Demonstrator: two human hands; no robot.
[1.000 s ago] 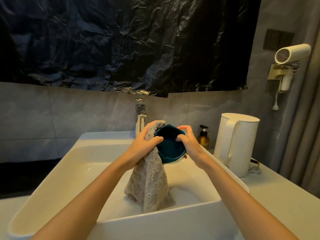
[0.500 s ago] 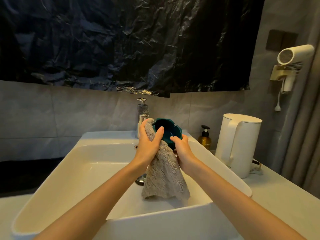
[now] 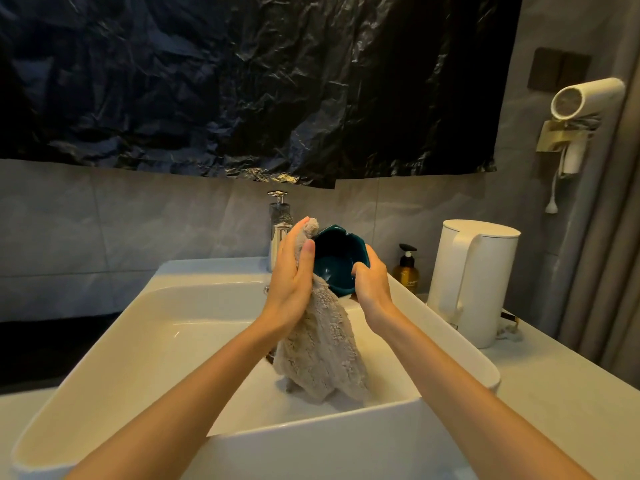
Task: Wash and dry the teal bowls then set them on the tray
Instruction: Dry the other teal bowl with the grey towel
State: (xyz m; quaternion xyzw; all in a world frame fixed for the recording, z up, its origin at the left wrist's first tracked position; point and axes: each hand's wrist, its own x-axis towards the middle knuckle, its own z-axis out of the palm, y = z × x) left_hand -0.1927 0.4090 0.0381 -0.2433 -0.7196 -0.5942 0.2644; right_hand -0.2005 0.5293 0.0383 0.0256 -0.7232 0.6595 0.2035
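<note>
A teal bowl (image 3: 337,259) with a scalloped rim is held above the white sink (image 3: 145,341), its opening tilted toward me. My right hand (image 3: 372,282) grips its right rim, thumb inside the bowl. My left hand (image 3: 292,275) holds a beige fluffy towel (image 3: 322,355) against the bowl's left outer side, fingers fairly straight and thumb at the rim. The towel hangs down from the bowl into the basin. No tray is in view.
A chrome faucet (image 3: 278,226) stands behind my hands. To the right on the counter are an amber pump bottle (image 3: 406,271) and a white kettle (image 3: 474,285). A hair dryer (image 3: 585,98) hangs on the right wall. Black plastic sheet covers the wall above.
The bowl has turned so its opening faces me more. My left hand slid along the towel on the bowl's left side, and my right hand shifted its grip on the right rim.
</note>
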